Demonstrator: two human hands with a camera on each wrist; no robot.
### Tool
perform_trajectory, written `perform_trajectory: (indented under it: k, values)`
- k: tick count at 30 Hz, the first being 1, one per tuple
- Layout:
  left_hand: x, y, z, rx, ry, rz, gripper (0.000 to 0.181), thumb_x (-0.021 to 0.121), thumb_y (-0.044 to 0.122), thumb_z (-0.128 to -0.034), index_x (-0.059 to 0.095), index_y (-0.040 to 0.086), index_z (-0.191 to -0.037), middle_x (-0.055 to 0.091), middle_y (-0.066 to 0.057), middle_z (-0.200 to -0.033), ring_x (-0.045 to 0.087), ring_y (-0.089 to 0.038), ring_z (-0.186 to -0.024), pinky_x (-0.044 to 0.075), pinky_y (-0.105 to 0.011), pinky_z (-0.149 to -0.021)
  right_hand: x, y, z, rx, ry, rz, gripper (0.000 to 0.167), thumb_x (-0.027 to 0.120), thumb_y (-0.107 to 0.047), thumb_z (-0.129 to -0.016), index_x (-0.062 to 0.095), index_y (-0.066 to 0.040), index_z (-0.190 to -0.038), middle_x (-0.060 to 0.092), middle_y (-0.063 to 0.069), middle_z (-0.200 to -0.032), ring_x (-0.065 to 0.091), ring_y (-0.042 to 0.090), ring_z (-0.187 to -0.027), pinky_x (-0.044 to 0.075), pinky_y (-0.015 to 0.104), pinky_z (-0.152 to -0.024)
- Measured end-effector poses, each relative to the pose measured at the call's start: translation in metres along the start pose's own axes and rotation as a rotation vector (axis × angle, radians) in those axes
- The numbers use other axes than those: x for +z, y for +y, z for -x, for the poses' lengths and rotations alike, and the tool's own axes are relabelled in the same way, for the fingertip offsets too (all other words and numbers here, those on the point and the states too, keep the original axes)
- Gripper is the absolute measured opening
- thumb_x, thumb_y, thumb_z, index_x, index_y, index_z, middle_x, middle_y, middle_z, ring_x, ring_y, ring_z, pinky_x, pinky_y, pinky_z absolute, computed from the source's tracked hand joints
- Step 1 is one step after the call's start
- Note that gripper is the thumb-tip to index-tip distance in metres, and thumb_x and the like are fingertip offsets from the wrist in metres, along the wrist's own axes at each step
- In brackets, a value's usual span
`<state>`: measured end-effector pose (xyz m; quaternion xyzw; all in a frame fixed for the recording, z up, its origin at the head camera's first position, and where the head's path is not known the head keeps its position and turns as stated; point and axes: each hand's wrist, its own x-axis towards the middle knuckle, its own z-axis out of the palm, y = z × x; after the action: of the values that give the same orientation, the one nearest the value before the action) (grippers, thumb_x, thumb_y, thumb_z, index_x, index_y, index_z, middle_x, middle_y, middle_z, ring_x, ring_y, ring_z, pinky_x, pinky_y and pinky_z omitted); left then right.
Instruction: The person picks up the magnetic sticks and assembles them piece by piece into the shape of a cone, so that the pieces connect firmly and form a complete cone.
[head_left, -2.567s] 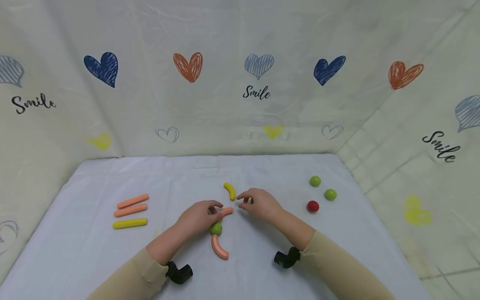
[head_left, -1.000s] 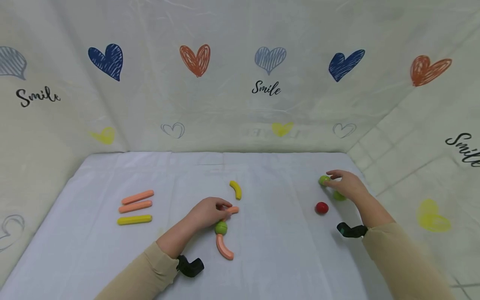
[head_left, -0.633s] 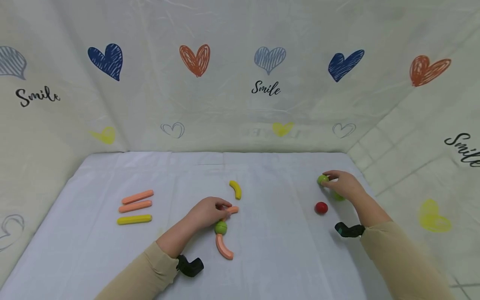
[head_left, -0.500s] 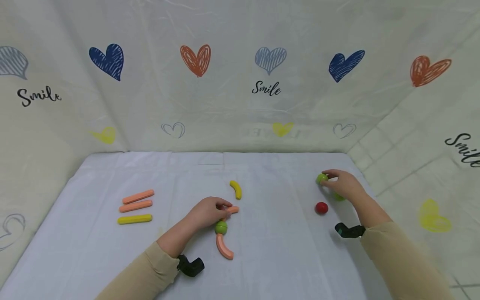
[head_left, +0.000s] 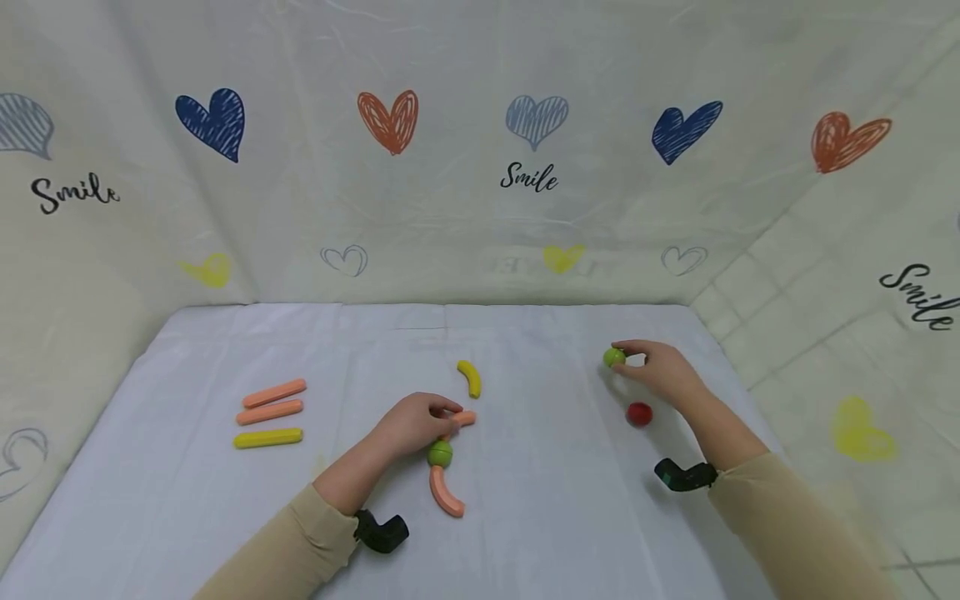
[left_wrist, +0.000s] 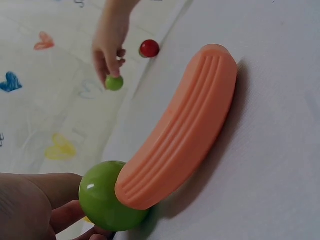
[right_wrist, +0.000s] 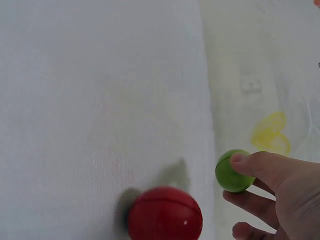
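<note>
Green ball is being pinched by right hand above bench, near red ball; far curved pink piece is being held by left hand.

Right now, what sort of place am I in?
Likely a makeshift recording booth: a flat, white cloth-covered table, pale heart-printed sheeting behind and beside it, and black, angled wrist cameras.

I can see one red ball; left of it, two green balls, two curved pink pieces, one curved yellow piece, two pink sticks, one yellow stick.
</note>
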<state>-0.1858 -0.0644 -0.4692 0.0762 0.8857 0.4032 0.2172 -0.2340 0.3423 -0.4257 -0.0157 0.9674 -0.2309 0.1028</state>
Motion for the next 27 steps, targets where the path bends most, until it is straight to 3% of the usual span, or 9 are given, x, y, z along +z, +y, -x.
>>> perform_trajectory:
  k: [4, 8, 19, 27]
  values:
    - [-0.001, 0.000, 0.001, -0.001, 0.000, 0.013, 0.026, 0.072, 0.028, -0.0913, 0.074, 0.021, -0.117, 0.063, 0.001, -0.098, 0.055, -0.016, -0.085, 0.046, -0.031, -0.071, 0.010, -0.017, 0.003, -0.026, -0.009, 0.017, 0.051, 0.066, -0.040, -0.094, 0.059, -0.017, -0.139, 0.061, 0.012, -0.129, 0.051, 0.032, -0.103, 0.046, 0.044, -0.080]
    - [-0.001, -0.001, 0.001, -0.005, 0.000, 0.021, 0.026, 0.072, 0.028, -0.0915, 0.074, 0.022, -0.117, 0.063, 0.001, -0.098, 0.055, -0.017, -0.086, 0.046, -0.031, -0.071, 0.023, -0.033, 0.007, -0.079, -0.008, 0.015, 0.050, 0.067, -0.040, -0.093, 0.061, -0.019, -0.137, 0.064, 0.008, -0.125, 0.051, 0.024, -0.089, 0.041, 0.035, -0.068]
    - [-0.004, 0.001, 0.002, -0.037, -0.005, 0.065, 0.023, 0.071, 0.030, -0.0920, 0.074, 0.025, -0.115, 0.064, 0.000, -0.104, 0.056, -0.017, -0.092, 0.047, -0.033, -0.077, 0.069, -0.090, 0.020, -0.217, -0.095, -0.037, 0.041, 0.075, -0.028, -0.089, 0.068, -0.019, -0.129, 0.068, 0.002, -0.119, 0.053, 0.019, -0.086, 0.045, 0.033, -0.073]
    - [-0.005, 0.000, 0.001, -0.029, -0.008, 0.065, 0.023, 0.071, 0.032, -0.0920, 0.074, 0.025, -0.114, 0.065, -0.001, -0.104, 0.058, -0.017, -0.091, 0.048, -0.035, -0.078, 0.097, -0.118, 0.022, -0.238, -0.149, -0.021, 0.040, 0.078, -0.027, -0.086, 0.070, -0.024, -0.125, 0.068, -0.004, -0.117, 0.053, 0.015, -0.085, 0.046, 0.032, -0.073]
